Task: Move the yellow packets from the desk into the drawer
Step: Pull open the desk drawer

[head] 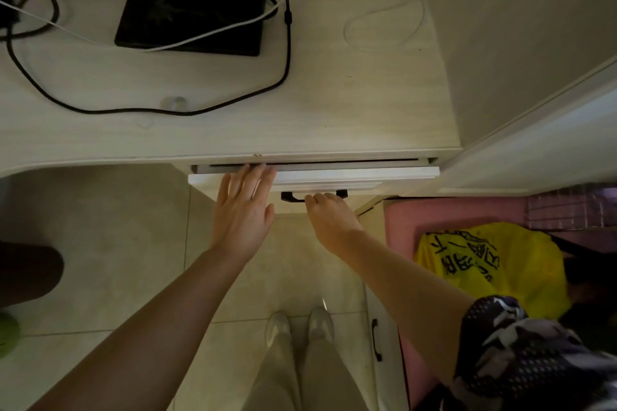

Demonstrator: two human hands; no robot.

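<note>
The drawer [334, 173] sits just under the desk's [233, 130] front edge, almost fully in: only a thin dark slit shows between its white front and the desk edge. Its long axis runs left to right along that edge, and it slides toward and away from the person.

The right hand [329, 210] is at the black handle [314, 196] on the drawer front, fingers curled around the bar from below. The left hand [242, 207] lies flat against the drawer front left of the handle, fingers straight and together, the tips reaching the slit at the top edge. Both hands touch the drawer; the right one has the only real grip.

No yellow packets show on the desk above the drawer (only cables and a black monitor base [193, 7]), nor can the drawer's inside be seen, so where the packets are cannot be told; the yellow bag [494, 264] on the floor to the drawer's right looks unrelated. Judging by the bare desk, this is probably the closing push, straight in across the drawer's long axis.
</note>
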